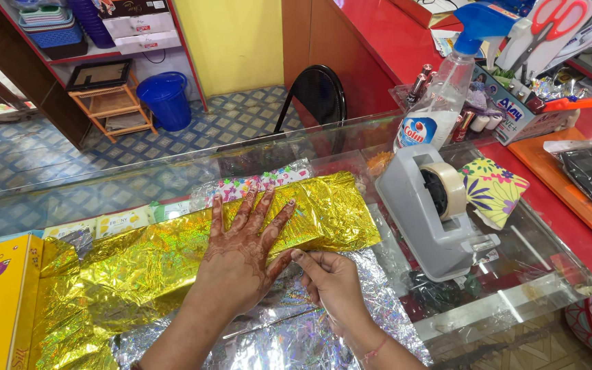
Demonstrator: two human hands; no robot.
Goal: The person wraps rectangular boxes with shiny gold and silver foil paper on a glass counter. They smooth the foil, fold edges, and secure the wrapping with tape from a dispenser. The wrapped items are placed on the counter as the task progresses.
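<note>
Gold holographic foil (173,253) is pressed flat at centre frame by the left hand (241,257), fingers spread; its edge is pinched by the right hand (330,281), just below. Creasing or tearing is judged likely if that edge is pulled against the pinned sheet; the tape dispenser (433,212) stands near, at right

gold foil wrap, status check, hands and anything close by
Left hand flat, fingers spread, pressing gold foil wrap. Right hand pinching its lower edge. Grey tape dispenser close right, not touching.

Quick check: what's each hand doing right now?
Left hand: open, flat on the gold foil.
Right hand: fingers pinched at the foil's edge.
</note>
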